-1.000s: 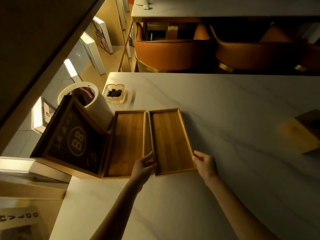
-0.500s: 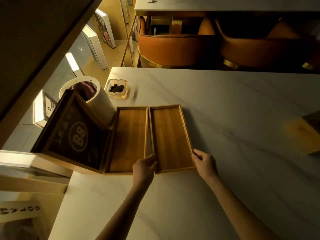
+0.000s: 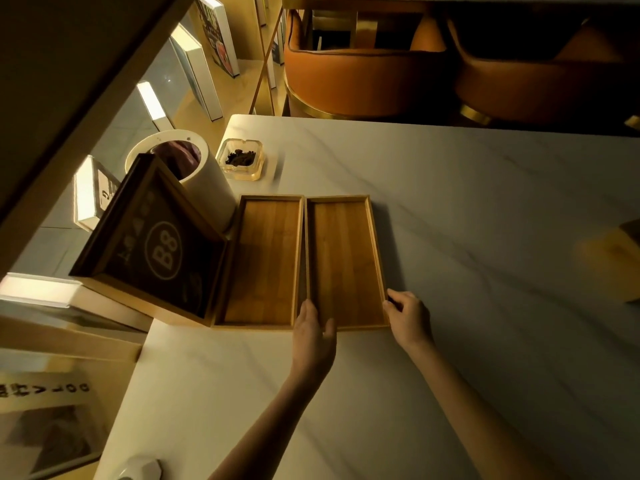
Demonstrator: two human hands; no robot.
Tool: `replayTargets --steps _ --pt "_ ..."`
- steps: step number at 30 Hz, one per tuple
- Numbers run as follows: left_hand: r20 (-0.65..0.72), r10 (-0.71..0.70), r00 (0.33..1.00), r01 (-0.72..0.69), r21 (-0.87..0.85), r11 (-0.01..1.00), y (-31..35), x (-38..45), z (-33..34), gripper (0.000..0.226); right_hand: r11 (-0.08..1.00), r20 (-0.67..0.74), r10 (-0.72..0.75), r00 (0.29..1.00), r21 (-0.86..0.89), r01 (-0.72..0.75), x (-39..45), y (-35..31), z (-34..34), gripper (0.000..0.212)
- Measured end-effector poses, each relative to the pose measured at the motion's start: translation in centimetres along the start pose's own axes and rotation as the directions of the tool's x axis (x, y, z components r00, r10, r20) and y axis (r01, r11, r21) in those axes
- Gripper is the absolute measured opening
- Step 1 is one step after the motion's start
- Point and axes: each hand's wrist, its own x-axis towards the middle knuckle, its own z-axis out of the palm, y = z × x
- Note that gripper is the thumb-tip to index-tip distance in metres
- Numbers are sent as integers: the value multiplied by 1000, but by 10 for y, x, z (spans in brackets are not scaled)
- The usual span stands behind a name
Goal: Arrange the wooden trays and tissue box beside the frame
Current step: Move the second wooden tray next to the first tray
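Two long wooden trays lie side by side on the marble table. The left tray (image 3: 263,261) sits against the dark "B8" frame (image 3: 156,244), which leans tilted at the table's left edge. The right tray (image 3: 346,261) lies almost touching the left one. My left hand (image 3: 313,336) grips the near left corner of the right tray, with the thumb inside it. My right hand (image 3: 408,315) holds its near right corner. A wooden box (image 3: 613,261), possibly the tissue box, shows at the right edge, cut off by the frame.
A white cylindrical bin (image 3: 204,178) stands behind the frame. A glass ashtray (image 3: 240,159) with dark bits sits at the table's far left. Orange chairs (image 3: 363,74) stand beyond the far edge. Books line the shelf (image 3: 204,64) on the left. A white object (image 3: 142,467) lies near bottom left.
The right tray has slid left and straightened, closing the gap to the left tray. Both hands stayed on its near corners.
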Motion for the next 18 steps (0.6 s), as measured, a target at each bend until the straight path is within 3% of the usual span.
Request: replayTargets --steps 6,10,13,16,18 --pt "38 23 999 -24 37 999 -6 -2 1 56 1000 1 -8 1000 -5 8 -2 -1 0 37" --pt "-162 208 965 -205 34 978 -12 -13 -13 39 999 48 -45 998 -19 46 -6 0 -4 42" --pt "-220 330 918 -284 215 934 -34 -13 -23 34 996 62 -66 996 -50 69 -10 2 -5 43" --pt "-146 440 886 -332 462 822 -60 -7 -28 36 995 67 -78 995 -58 82 -13 4 -4 44" --pt "-80 429 900 -322 544 775 -73 -4 -31 44 995 75 -74 994 -56 78 -13 4 -3 45"
